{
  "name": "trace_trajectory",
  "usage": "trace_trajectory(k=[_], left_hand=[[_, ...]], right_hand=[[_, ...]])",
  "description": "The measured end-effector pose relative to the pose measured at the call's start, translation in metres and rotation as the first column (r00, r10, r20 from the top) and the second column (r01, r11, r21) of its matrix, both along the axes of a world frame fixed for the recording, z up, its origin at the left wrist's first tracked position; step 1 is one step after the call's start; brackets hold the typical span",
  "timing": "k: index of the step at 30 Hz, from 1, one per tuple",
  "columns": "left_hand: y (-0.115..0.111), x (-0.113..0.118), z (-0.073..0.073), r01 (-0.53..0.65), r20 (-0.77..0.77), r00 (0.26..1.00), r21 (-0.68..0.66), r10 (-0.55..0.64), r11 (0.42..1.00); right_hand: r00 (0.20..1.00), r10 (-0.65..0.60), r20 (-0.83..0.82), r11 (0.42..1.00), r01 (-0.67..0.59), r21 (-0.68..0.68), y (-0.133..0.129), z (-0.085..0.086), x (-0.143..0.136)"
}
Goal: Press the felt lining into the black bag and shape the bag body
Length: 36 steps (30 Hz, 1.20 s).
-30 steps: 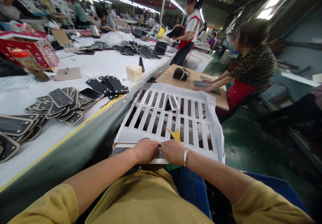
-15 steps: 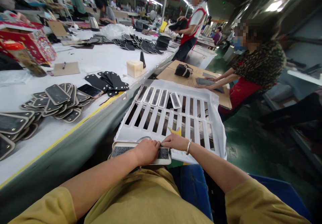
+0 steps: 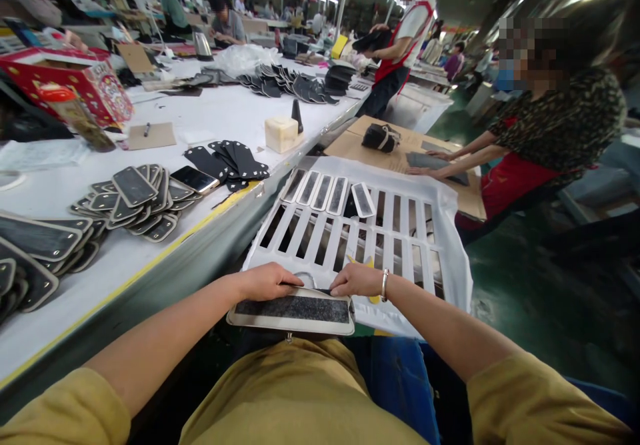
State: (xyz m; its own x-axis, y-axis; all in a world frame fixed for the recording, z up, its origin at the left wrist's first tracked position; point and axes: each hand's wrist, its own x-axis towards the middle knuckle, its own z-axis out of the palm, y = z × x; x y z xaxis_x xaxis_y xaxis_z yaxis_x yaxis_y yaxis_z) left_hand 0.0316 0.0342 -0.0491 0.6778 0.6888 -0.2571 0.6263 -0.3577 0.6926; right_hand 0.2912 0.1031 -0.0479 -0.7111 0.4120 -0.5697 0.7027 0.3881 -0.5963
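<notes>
While the dark-faced panel (image 3: 293,311) lies flat across the person's lap at the near edge of the slotted white tray (image 3: 450,231), the left hand (image 3: 265,281) and right hand (image 3: 357,279) both pinch its far rim, fingers closed on it. Further along the tray, five pieces (image 3: 327,193) fill the far-left slots and the other slots sit bare, so most of the filling looks undone. Stacks of similar pieces (image 3: 135,198) wait on the bench (image 3: 210,121) to the left.

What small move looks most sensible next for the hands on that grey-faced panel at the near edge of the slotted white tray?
Probably lift the panel forward toward an open slot. Left hand and right hand both rest on its far edge, and it lies across the near rim of the slotted tray. Five similar pieces already sit in the far row, while most slots look unfilled.
</notes>
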Motion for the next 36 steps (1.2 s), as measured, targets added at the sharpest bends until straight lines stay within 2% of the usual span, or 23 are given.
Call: trace_trajectory(k=[6, 10, 13, 18, 24, 27, 29, 32, 34, 36], left_hand=[[-0.004, 0.013, -0.008, 0.027, -0.079, 0.997, 0.134, -0.016, 0.991], [-0.008, 0.014, -0.01, 0.064, -0.136, 0.99, 0.217, -0.034, 0.974], [-0.011, 0.016, -0.01, 0.11, -0.19, 0.98, 0.27, -0.06, 0.957], [-0.013, 0.017, -0.008, 0.175, -0.274, 0.958, 0.319, -0.087, 0.931], [-0.016, 0.016, -0.012, 0.189, -0.27, 0.958, 0.339, -0.097, 0.922], [-0.014, 0.015, -0.014, 0.174, -0.251, 0.963, 0.311, -0.096, 0.934], [-0.01, 0.007, -0.013, 0.132, -0.199, 0.976, 0.242, -0.084, 0.961], [-0.004, -0.017, -0.011, 0.025, -0.022, 0.999, 0.065, -0.024, 0.998], [-0.002, -0.035, -0.011, -0.031, 0.072, 0.997, -0.044, 0.034, 0.999], [-0.004, -0.048, -0.013, -0.062, 0.105, 0.992, -0.096, 0.072, 0.993]], right_hand=[[0.999, 0.04, -0.027, 0.996, -0.042, -0.077, 0.005, -0.001, -0.004], [0.994, 0.012, -0.105, 0.991, -0.027, -0.134, -0.001, -0.005, -0.006], [0.994, -0.001, -0.105, 0.986, -0.017, -0.168, -0.004, -0.011, -0.007], [0.995, 0.029, -0.092, 0.981, -0.046, -0.189, -0.002, -0.014, -0.013], [0.99, 0.114, -0.087, 0.975, -0.128, -0.183, 0.0, -0.015, -0.034], [0.985, 0.142, -0.101, 0.969, -0.159, -0.187, 0.001, -0.018, -0.042], [0.982, 0.143, -0.12, 0.966, -0.165, -0.199, 0.001, -0.02, -0.044], [0.985, 0.113, -0.132, 0.965, -0.14, -0.221, 0.003, -0.025, -0.042], [0.987, 0.096, -0.128, 0.966, -0.123, -0.227, 0.005, -0.029, -0.04], [0.987, 0.099, -0.126, 0.964, -0.127, -0.234, 0.006, -0.031, -0.039]])
